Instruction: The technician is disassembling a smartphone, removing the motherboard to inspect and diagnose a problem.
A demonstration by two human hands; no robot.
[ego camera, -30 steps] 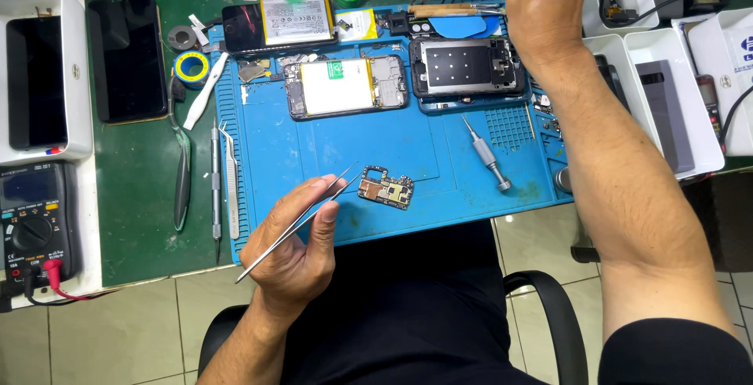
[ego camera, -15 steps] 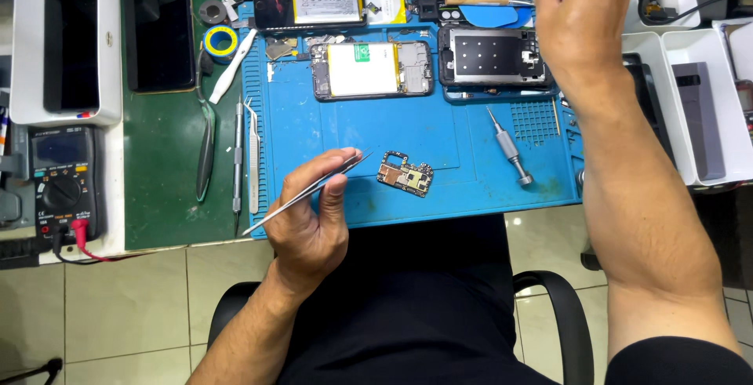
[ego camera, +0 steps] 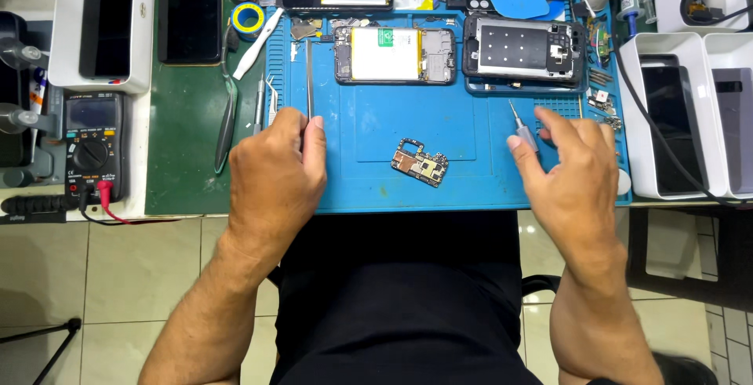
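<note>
My left hand [ego camera: 274, 169] rests on the left part of the blue work mat [ego camera: 376, 189], closed around thin metal tweezers [ego camera: 309, 79] whose tips point away from me. A small bare circuit board [ego camera: 420, 163] lies on the mat between my hands, touched by neither. My right hand [ego camera: 572, 173] hovers at the mat's right side with fingers spread. Its thumb tip is against a small screwdriver [ego camera: 522, 130] that lies on the mat. Further back sit an opened phone with its battery showing [ego camera: 394, 54] and a black phone frame [ego camera: 524, 48].
A multimeter with red and black leads [ego camera: 94, 142] sits at the left, under a white tray holding a phone [ego camera: 102, 24]. White trays [ego camera: 674, 118] stand at the right. Spare tweezers and picks [ego camera: 259, 103], a yellow tape roll [ego camera: 249, 18] and small screws [ego camera: 604, 107] border the mat.
My right hand came down from the far top of the mat to the screwdriver. My left hand swung the tweezers from pointing toward the board to pointing away, at the mat's left.
</note>
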